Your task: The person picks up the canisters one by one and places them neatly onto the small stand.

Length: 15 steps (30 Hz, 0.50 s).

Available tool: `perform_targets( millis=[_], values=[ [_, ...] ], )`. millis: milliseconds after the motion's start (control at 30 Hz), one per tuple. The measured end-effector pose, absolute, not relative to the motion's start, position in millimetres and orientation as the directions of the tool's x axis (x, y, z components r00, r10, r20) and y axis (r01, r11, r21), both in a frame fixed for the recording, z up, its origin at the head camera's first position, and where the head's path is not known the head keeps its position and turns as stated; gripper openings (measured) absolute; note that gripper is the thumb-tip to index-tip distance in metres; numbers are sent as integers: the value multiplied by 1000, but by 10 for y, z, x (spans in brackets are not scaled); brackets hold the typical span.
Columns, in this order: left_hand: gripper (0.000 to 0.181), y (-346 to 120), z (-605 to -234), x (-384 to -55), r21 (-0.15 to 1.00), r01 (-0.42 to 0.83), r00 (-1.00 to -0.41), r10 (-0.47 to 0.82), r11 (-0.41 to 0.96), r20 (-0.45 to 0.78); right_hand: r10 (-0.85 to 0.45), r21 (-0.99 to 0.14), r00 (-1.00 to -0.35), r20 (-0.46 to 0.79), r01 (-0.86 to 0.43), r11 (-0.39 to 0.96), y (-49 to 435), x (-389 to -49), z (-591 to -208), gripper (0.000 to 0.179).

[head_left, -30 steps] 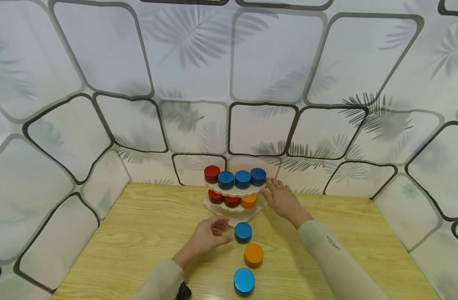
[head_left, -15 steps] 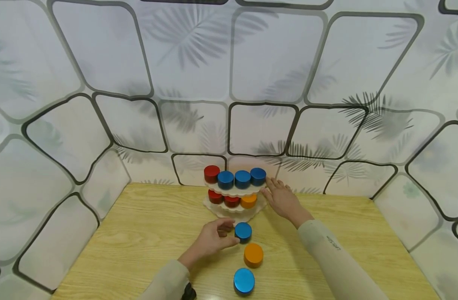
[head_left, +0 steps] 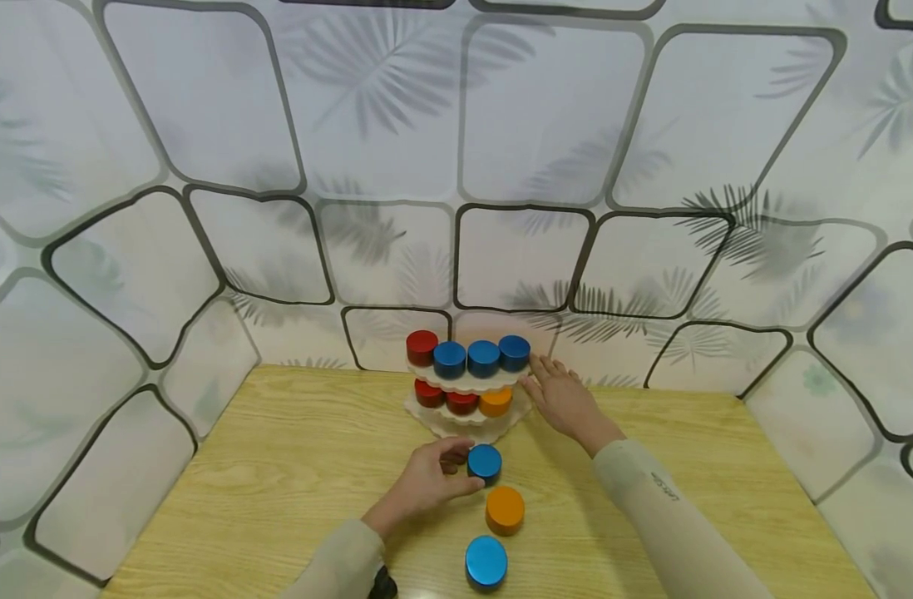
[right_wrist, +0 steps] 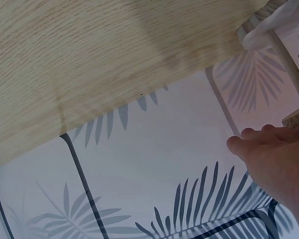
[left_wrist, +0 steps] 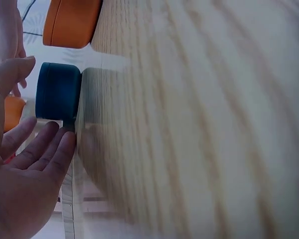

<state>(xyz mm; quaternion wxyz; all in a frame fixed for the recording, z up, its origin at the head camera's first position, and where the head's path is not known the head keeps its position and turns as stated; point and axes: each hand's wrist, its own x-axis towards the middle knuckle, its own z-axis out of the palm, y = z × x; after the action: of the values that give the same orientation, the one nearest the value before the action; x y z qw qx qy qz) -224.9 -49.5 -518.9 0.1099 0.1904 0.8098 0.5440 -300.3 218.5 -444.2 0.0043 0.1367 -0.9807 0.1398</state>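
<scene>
A small round blue tin (head_left: 485, 463) stands on the table just in front of a pale tiered stand (head_left: 471, 431). My left hand (head_left: 428, 476) is around its left side, thumb in front and fingers behind. In the left wrist view a gap shows between the thumb and the blue tin; the fingers are spread close to it, and contact cannot be told. My right hand (head_left: 565, 401) lies with extended fingers against the right side of the stand. The upper tier carries a red tin (head_left: 422, 348) and several blue tins (head_left: 483, 358); below sit red tins (head_left: 461, 403) and an orange tin (head_left: 495, 402).
Nearer to me on the wooden table (head_left: 299, 466) stand another orange tin (head_left: 505, 510) and another blue tin (head_left: 486, 563). A leaf-patterned cloth wall (head_left: 397, 258) rises right behind the stand and along both sides.
My left hand has moved right and slightly nearer, from beside the front blue tin to around its left side. The right hand and the tins have stayed in place.
</scene>
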Motion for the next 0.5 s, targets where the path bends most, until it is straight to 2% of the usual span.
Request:
perform_targets(
  millis=[500],
  values=[
    [59,-412,-5212,-2278,909,183,-916,400,375,20,-268,-281,-963,38,-268,922,2178,-2984,-4415,68]
  ],
)
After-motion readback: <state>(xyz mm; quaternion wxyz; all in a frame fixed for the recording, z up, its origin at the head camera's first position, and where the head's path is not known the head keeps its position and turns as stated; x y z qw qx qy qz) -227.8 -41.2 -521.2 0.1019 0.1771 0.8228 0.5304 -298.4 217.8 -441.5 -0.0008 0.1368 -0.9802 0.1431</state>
